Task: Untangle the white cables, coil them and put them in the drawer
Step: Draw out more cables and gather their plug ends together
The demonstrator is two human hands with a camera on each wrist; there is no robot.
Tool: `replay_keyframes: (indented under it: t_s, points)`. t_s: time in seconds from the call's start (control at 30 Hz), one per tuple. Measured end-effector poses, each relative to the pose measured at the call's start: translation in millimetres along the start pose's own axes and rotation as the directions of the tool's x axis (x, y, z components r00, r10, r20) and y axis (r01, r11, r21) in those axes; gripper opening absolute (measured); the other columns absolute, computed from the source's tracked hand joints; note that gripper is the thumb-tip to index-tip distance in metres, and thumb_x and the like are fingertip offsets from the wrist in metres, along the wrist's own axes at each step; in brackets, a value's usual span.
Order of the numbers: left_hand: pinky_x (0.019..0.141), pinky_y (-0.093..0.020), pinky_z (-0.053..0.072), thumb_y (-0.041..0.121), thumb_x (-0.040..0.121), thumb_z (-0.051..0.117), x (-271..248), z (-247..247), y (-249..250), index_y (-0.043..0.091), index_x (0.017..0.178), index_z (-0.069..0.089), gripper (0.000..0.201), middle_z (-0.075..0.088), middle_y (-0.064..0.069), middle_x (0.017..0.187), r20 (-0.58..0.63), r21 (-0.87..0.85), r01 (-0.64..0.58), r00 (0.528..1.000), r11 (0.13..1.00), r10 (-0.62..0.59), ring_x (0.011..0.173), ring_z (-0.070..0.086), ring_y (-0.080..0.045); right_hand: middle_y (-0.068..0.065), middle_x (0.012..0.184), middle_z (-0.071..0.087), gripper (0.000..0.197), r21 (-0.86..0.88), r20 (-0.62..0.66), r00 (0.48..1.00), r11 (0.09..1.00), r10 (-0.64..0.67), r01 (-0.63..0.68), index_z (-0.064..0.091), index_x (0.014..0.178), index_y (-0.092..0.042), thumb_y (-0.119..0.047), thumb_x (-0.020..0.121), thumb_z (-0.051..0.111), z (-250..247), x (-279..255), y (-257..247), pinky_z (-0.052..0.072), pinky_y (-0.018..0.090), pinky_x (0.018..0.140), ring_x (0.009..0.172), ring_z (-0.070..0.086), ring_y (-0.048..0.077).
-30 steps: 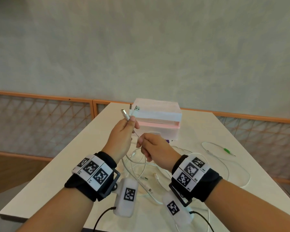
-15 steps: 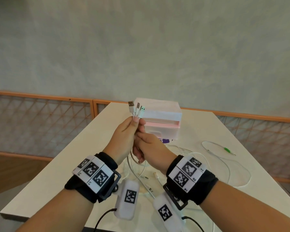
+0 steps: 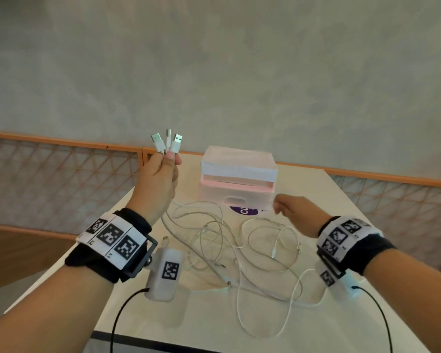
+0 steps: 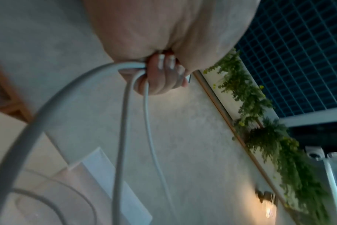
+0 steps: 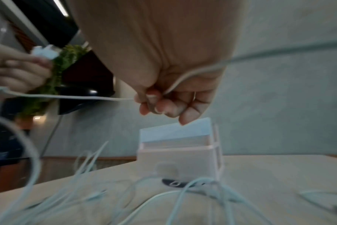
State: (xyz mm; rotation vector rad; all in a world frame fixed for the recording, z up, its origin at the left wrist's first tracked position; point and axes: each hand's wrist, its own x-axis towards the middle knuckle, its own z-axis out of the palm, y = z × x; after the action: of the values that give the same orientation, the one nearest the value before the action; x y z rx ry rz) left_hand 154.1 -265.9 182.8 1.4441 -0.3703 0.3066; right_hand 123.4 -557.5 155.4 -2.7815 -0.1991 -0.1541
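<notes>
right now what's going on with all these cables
A person is sorting out a tangle of white cables on a table. The left hand is raised and grips three plugs bunched together, their cables hanging down to the pile. The right hand is lower, in front of the drawer box, and pinches one thin cable in its fingers. Most of the cables lie looped and crossed on the table, none coiled.

Blurred cables (image 5: 98, 196) in right-wrist view
</notes>
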Motion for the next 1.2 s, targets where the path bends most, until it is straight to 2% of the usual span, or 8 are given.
replay_keyframes:
  t_s: [0.2,0.3,0.5,0.73,0.93,1.03,1.1,1.2]
  points:
    - [0.047,-0.027,0.022,0.032,0.102,0.033,0.7,-12.7,-8.4,0.026,0.079,0.051,0.03,0.033,0.007,0.06,0.019,0.23,-0.022,1.0,0.973,0.019,0.049,0.028,-0.01,-0.005,0.084,0.062,0.031,-0.35,-0.138,0.981,0.92,0.137,-0.178,0.051,0.07,-0.034,-0.014,0.091,0.04,-38.8,11.9,51.0,0.047,0.037,0.078,0.086,0.057,0.024]
    - [0.047,-0.027,0.021,0.032,0.102,0.033,2.2,-17.6,-7.7,0.025,0.078,0.051,0.03,0.034,0.006,0.061,-0.002,0.234,-0.02,1.0,0.972,0.021,0.05,0.027,-0.011,-0.001,0.103,0.061,0.029,-0.477,-0.234,0.956,0.836,0.175,-0.27,0.063,0.09,-0.032,-0.015,0.093,0.039,-54.8,9.9,61.1,0.046,0.037,0.081,0.098,0.053,0.029]
    - [0.048,-0.027,0.022,0.032,0.102,0.033,-0.6,-19.7,-7.4,0.025,0.08,0.052,0.03,0.035,0.007,0.062,0.012,0.253,-0.024,1.0,0.967,0.022,0.051,0.027,-0.012,0.012,0.091,0.07,0.022,0.216,-0.402,0.864,0.949,0.302,-0.231,0.062,0.076,-0.016,-0.014,0.093,0.048,-73.7,11.2,56.4,0.046,0.032,0.069,0.073,0.061,0.024]
    - [0.049,-0.028,0.023,0.034,0.101,0.033,-2.2,-18.0,-9.8,0.026,0.081,0.053,0.03,0.035,0.006,0.063,0.013,0.28,-0.029,1.0,0.959,0.027,0.053,0.028,-0.013,0.014,0.116,0.057,0.02,0.061,-0.733,0.675,0.997,0.079,-0.05,0.07,0.098,-0.004,-0.019,0.09,0.059,-84.0,12.3,43.0,0.032,0.018,0.086,0.109,0.053,0.025]
    - [0.048,-0.027,0.023,0.034,0.102,0.033,-4.9,-11.1,-8.2,0.027,0.08,0.053,0.03,0.035,0.006,0.061,0.014,0.254,-0.033,0.999,0.967,0.03,0.049,0.028,-0.01,0.009,0.1,0.068,0.023,-0.182,-0.268,0.927,0.931,0.262,-0.315,0.072,0.095,-0.016,-0.028,0.092,0.053,-51.9,-6.6,56.4,0.041,0.029,0.075,0.092,0.061,0.028]
    - [0.047,-0.026,0.022,0.033,0.102,0.034,-4.8,-9.5,-5.4,0.027,0.079,0.053,0.03,0.034,0.007,0.06,0.006,0.216,-0.024,1.0,0.976,0.023,0.046,0.028,-0.006,0.002,0.091,0.07,0.024,-0.372,0.063,0.902,0.849,0.428,-0.376,0.073,0.097,-0.014,-0.024,0.091,0.053,-26.7,-18.4,62.9,0.045,0.026,0.08,0.087,0.063,0.019]
    - [0.044,-0.024,0.023,0.031,0.102,0.033,-5.5,-8.1,-0.7,0.024,0.079,0.052,0.031,0.033,0.007,0.059,0.006,0.174,-0.017,1.0,0.985,0.016,0.044,0.027,-0.005,0.003,0.107,0.069,0.029,-0.505,0.221,0.845,0.798,0.486,-0.328,0.07,0.107,-0.012,-0.029,0.091,0.053,-12.4,-24.1,60.3,0.044,0.026,0.088,0.099,0.062,0.018]
    - [0.041,-0.019,0.021,0.027,0.103,0.032,-8.8,-1.4,9.4,0.019,0.08,0.051,0.031,0.03,0.007,0.058,0.013,0.058,-0.005,1.0,0.998,0.004,0.044,0.024,-0.005,0.004,0.136,0.049,0.042,-0.569,0.233,0.888,0.796,0.397,-0.207,0.053,0.128,-0.017,-0.031,0.089,0.052,-12.2,-25.2,40.6,0.037,0.031,0.103,0.124,0.047,0.024]
